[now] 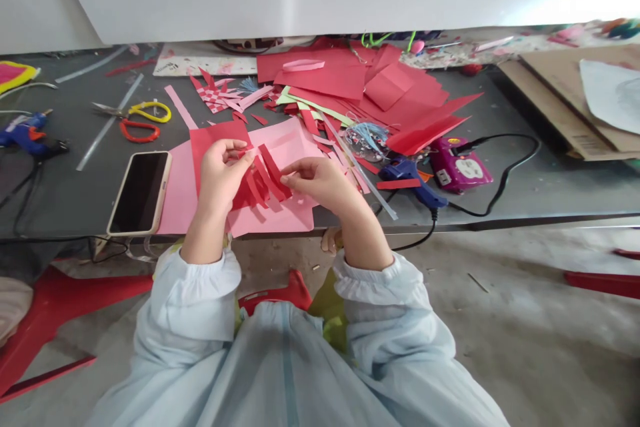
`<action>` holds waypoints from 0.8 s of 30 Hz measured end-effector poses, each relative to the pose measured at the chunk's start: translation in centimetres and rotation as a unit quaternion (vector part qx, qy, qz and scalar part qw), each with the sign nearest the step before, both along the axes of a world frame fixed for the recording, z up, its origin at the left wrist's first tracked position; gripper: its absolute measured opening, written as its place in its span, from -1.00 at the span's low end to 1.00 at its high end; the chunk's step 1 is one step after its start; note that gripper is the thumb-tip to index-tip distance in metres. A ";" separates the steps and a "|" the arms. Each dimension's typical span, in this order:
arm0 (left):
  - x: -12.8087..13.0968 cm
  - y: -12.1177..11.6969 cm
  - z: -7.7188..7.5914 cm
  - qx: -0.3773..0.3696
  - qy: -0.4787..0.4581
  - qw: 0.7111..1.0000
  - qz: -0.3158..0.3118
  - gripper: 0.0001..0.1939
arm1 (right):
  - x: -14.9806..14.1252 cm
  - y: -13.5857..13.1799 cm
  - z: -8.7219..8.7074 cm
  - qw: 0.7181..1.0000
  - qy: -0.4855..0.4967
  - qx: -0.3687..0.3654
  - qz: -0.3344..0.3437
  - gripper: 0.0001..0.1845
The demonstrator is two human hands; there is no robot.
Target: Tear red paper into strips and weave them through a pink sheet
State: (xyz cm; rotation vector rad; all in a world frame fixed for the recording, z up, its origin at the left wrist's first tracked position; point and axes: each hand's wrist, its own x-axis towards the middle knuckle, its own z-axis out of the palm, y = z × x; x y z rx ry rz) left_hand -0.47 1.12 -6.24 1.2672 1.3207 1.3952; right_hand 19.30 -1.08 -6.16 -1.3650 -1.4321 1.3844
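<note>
A red paper piece cut into strips (271,172) is held up between my two hands, above pink paper sheets (273,219) on the table. At its upper left, my left hand (223,170) pinches it between thumb and fingers. My right hand (323,180) has its thumb and fingertips closed on the rightmost strip. The strips hang apart from each other, with gaps between them. A larger red sheet (200,140) lies partly under my left hand, on the pink paper. Fingers hide part of the cut piece's upper edge.
Left of the paper are a phone (140,193), scissors (140,121) and a blue glue gun (25,133). Behind lie red sheets (330,80) and woven scraps (214,95). On the right are another glue gun (417,183), a purple box (460,167) with a cable, and cardboard (560,107).
</note>
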 end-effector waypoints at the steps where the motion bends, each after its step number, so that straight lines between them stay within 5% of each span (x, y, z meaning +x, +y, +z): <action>1: -0.2 0.3 -0.2 -0.006 0.018 1.000 0.005 -0.76 | 0.1 0.0 -0.1 1.000 -0.017 0.002 0.000 -0.78; 6: -0.9 0.9 -0.1 -0.001 0.176 0.981 0.078 -0.78 | 1.1 -0.4 0.5 0.999 -0.039 -0.001 -0.004 -0.77; 11: -1.9 -0.6 0.8 0.062 0.360 0.923 0.119 -0.68 | 3.1 -0.7 1.3 0.998 -0.041 0.032 -0.023 -0.78; 21: 1.9 -4.9 1.5 0.230 0.487 0.827 -0.162 -0.94 | 7.6 -0.9 2.6 0.963 -0.055 0.139 -0.223 -0.88; 24: 4.0 -6.2 0.9 0.245 0.504 0.807 -0.185 -0.89 | 8.3 -0.7 2.5 0.948 -0.042 0.177 -0.262 -0.85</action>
